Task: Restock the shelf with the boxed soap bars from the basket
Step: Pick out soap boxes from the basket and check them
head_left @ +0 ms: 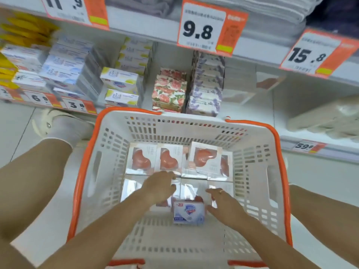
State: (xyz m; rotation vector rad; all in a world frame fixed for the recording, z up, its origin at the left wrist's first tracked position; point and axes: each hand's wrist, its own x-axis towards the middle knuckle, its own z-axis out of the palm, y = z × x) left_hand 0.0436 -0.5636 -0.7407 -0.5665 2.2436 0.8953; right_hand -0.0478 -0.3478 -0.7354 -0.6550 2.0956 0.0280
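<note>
A white basket with an orange rim (279,171) sits on the floor below the shelf. Inside lie several windowed boxes of pink heart-shaped soap (141,162) and one white-and-blue boxed soap bar (188,212) near the front. My left hand (160,186) reaches into the basket, palm down over the heart soap boxes, fingers apart. My right hand (225,204) is beside the white-and-blue box, fingers spread, touching its right side. Neither hand has closed on a box.
The lower shelf (250,111) holds stacks of soap boxes: blue-white (64,66), yellow-white (120,82), floral (170,88) and lavender (206,88). Price tags hang from the upper shelf edge. My legs flank the basket; a shoe (46,121) is at left.
</note>
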